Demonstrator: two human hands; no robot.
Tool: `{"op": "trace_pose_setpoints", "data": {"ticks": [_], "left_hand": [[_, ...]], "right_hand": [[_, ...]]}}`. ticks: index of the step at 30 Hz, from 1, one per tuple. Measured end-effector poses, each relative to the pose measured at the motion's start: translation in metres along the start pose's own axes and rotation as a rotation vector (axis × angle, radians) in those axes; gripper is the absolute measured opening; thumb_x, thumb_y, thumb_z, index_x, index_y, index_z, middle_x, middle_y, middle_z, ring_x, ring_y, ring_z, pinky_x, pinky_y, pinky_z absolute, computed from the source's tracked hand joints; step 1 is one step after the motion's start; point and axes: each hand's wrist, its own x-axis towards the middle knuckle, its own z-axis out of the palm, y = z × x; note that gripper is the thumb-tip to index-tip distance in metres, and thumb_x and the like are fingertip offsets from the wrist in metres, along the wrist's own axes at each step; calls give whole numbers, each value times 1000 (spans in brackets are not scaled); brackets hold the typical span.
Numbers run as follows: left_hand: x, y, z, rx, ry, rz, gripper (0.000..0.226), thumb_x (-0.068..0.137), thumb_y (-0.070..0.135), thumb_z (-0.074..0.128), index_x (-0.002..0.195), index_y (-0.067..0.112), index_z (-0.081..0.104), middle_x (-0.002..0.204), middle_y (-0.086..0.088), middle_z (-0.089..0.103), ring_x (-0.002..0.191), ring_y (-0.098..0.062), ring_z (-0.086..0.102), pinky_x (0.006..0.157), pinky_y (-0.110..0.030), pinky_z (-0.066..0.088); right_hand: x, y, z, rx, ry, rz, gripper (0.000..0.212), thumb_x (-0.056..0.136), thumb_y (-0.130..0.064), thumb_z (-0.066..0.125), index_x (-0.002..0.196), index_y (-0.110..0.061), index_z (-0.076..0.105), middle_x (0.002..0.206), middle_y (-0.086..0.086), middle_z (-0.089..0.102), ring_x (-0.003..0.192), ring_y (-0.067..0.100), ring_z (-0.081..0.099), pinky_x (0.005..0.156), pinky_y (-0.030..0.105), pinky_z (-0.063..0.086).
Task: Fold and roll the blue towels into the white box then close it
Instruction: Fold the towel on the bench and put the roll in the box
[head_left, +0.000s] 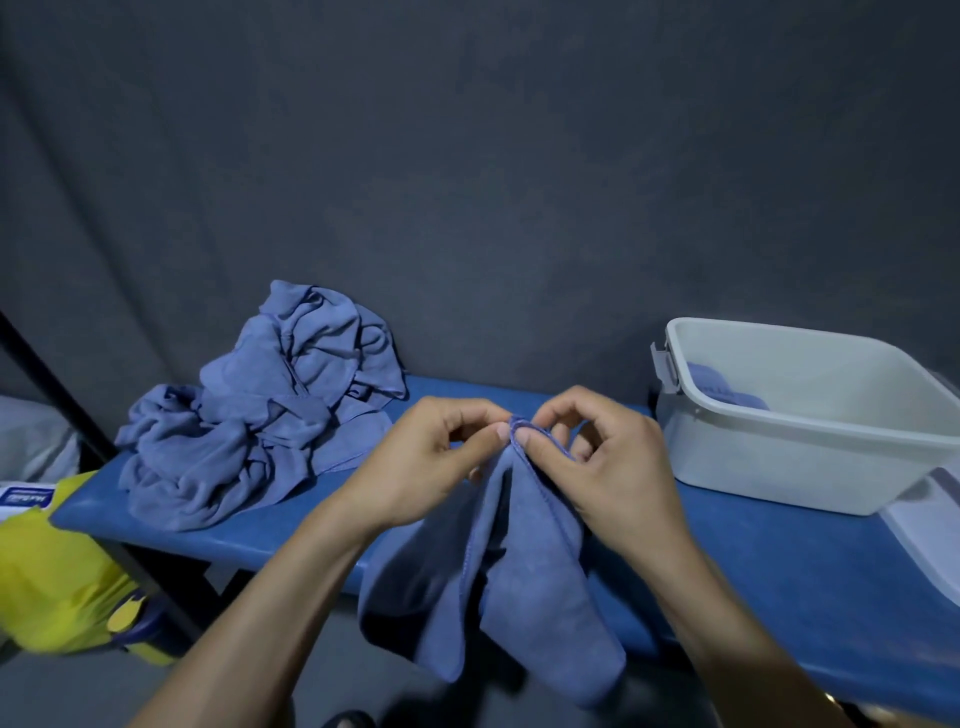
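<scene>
A blue towel (498, 587) hangs in front of the blue bench, its top edge bunched between my two hands. My left hand (426, 457) pinches that edge from the left, and my right hand (597, 457) pinches it from the right, fingertips almost touching. A heap of crumpled blue towels (260, 415) lies on the bench's left end. The white box (810, 457) stands open on the right end, with a rolled blue towel (722, 389) inside against its left wall.
The blue bench (779, 561) runs across the view before a dark grey cloth backdrop. A clear lid (930, 525) lies by the box at the right edge. A yellow bag (57, 582) and a dark slanted pole (62, 405) are at the left.
</scene>
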Motion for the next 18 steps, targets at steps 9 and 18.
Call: {"op": "trace_pose_setpoints", "data": {"ticks": [9,18], "left_hand": [[-1,5,5,234,43,111,20,103,29,56,106,25,75,98,11,70,94,-16,67,78,-39,54],[1,8,22,158,107,95,31,92,11,66,118,22,53,87,8,62,74,-14,61,64,-24,49]], "right_hand": [[1,0,-4,157,-86,42,17,83,-7,77,77,-14,63,92,-5,74,95,15,71,88,40,56],[10,-4,-12,-8,50,-15,13,85,-9,72,81,-20,68,75,-9,71,69,11,66,69,37,56]]}}
